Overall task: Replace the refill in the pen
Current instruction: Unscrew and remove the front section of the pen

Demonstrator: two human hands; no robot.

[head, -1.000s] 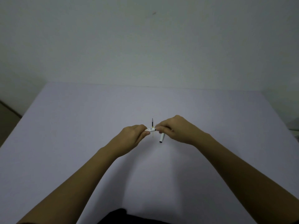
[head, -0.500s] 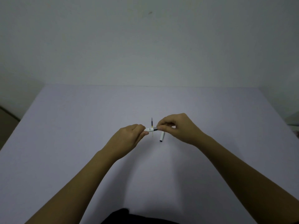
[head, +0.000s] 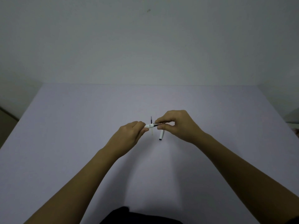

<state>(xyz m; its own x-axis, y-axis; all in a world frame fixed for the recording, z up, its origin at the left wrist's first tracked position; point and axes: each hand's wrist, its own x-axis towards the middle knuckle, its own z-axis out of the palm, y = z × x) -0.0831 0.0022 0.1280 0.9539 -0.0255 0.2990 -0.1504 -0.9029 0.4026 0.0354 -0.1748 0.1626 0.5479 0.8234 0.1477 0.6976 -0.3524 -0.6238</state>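
The pen [head: 149, 126], a white barrel held level above the middle of the table [head: 64, 126], is pinched at its two ends: left hand [head: 129, 136] closed on the barrel, right hand [head: 176, 125] gripping its darker end. The cap [head: 161, 135] lies below (on the table); farther back lies a thin refill [head: 151, 119].

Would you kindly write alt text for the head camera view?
Two bare hands, left hand and right hand, hold a white pen between them above a pale table. A pen cap and a thin refill lie on the table behind.
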